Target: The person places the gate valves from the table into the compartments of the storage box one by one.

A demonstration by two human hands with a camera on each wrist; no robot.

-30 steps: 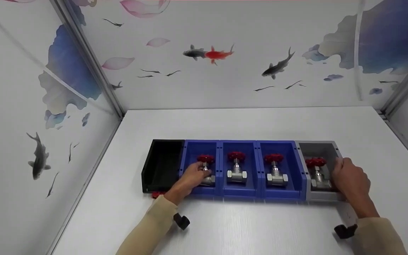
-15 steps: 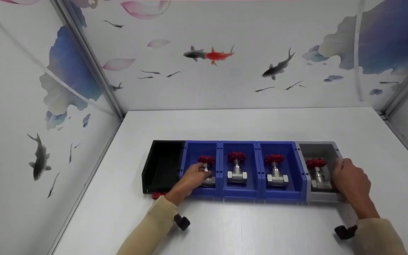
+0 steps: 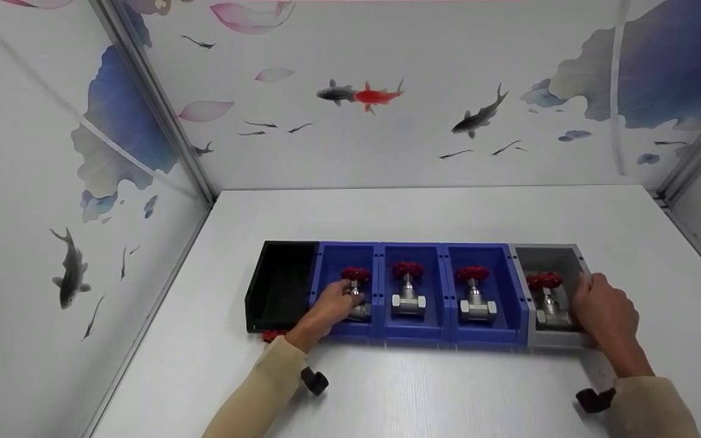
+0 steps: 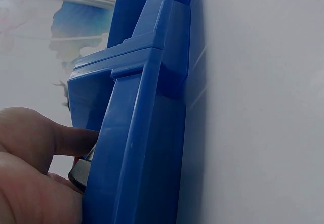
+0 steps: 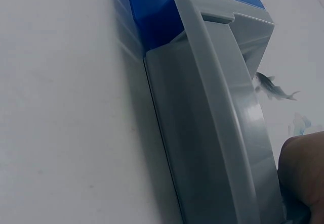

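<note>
In the head view my left hand [image 3: 333,304] reaches into the leftmost blue bin [image 3: 344,252]. Its fingers and thumb pinch a metal valve with a red handwheel [image 3: 356,274]; the hand covers part of the valve body. My right hand [image 3: 607,310] grips the right wall of the grey bin [image 3: 548,254] at the row's right end, fingertips hidden. A second valve [image 3: 550,307] lies in that bin beside the hand. The left wrist view shows the left hand [image 4: 35,168] over the front of a blue bin [image 4: 136,148].
The middle blue bin [image 3: 411,250] and the right blue bin [image 3: 478,250] each hold a valve. A black bin [image 3: 283,267] ends the row on the left. Some red thing [image 3: 273,335] shows below its front edge. Printed panels wall the white table [image 3: 435,389].
</note>
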